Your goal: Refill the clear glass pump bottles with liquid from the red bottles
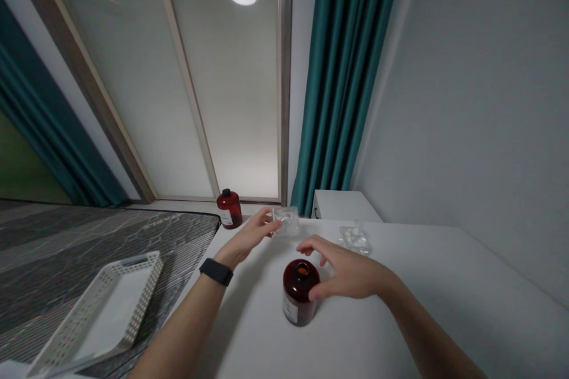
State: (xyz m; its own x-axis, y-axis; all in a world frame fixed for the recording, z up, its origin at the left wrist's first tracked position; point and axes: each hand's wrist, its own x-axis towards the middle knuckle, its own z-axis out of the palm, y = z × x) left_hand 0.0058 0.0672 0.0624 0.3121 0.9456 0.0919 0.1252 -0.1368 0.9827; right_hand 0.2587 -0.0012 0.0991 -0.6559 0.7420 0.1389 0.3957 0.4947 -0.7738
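A dark red-brown bottle [299, 296] with a white label stands upright on the white table [262, 337], its neck uncapped. My right hand [351, 269] is open beside it, fingers curved above the bottle's right shoulder. The thumb overlaps the bottle's edge; I cannot tell whether it touches. Farther off, my left hand [255, 232], with a black band on the wrist, pinches a clear plastic packet [288, 221] at its left side. What the packet contains is too faint to make out. Behind my right hand lies another clear plastic packet [354, 240].
A second red-brown bottle [230, 213], capped in black, stands at the table's far left corner. Lower left, a white perforated basket [149, 290] rests on a grey patterned surface [178, 243]. Beyond the table are a white cabinet [347, 206], a teal curtain [347, 83] and sliding glass panels [231, 100].
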